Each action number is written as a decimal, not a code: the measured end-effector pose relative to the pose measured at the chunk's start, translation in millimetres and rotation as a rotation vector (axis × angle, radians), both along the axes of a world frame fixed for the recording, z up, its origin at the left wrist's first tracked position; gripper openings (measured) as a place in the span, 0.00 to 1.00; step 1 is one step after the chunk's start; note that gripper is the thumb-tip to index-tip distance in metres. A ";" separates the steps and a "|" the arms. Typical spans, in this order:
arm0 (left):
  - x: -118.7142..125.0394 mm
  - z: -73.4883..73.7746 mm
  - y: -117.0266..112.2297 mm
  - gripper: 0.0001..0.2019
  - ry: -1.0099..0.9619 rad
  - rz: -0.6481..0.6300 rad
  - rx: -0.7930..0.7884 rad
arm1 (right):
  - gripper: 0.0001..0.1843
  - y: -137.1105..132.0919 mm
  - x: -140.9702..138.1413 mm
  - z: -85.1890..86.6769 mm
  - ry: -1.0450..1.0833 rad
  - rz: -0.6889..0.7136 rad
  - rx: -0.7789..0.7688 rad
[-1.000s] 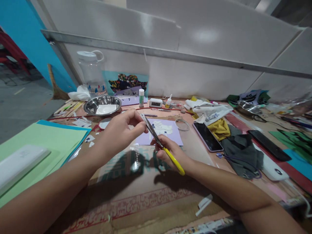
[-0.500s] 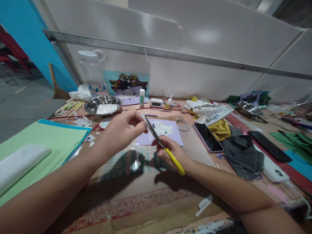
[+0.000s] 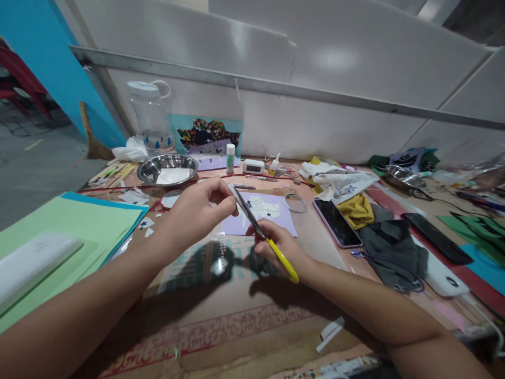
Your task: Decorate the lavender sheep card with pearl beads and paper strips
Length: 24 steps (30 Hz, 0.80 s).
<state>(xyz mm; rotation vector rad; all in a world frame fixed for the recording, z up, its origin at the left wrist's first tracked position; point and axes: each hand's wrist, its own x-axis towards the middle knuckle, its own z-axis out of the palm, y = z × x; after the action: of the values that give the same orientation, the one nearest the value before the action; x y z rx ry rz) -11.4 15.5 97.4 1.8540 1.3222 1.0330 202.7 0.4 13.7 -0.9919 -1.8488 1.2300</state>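
Note:
My right hand [image 3: 282, 250] grips yellow-handled scissors [image 3: 258, 229], blades pointing up and left toward my left hand. My left hand [image 3: 197, 213] is closed in a pinch at the blade tips, holding something too small to make out. Just behind both hands lies a lilac paper sheet [image 3: 258, 217] with white cut-out shapes and small blue stars on it. A short strip of pearl-like beads [image 3: 221, 246] lies on the cardboard below my left hand.
Green and blue paper sheets [image 3: 74, 226] with a white box [image 3: 31, 260] lie at left. A steel bowl [image 3: 166, 169], glue stick [image 3: 230, 158], clear jug [image 3: 152, 116], two phones [image 3: 337, 221] [image 3: 436, 236], cloths [image 3: 394, 245] and paper scraps crowd the table.

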 end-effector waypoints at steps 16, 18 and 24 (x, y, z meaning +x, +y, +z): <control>-1.9 -4.3 3.8 0.06 -0.006 -0.009 -0.004 | 0.27 3.7 1.6 -1.4 -0.053 -0.035 -0.002; -1.1 -3.5 3.1 0.06 -0.014 -0.004 -0.015 | 0.28 4.1 1.5 -1.8 -0.051 -0.037 -0.006; -1.4 -4.3 3.5 0.06 -0.028 -0.003 -0.032 | 0.28 5.2 1.3 -0.4 -0.060 -0.053 0.012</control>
<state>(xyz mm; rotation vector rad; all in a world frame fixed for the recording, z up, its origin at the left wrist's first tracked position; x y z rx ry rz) -12.8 19.0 93.1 1.8109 1.3122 1.0269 204.0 5.6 13.4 -1.0748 -1.8614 1.1684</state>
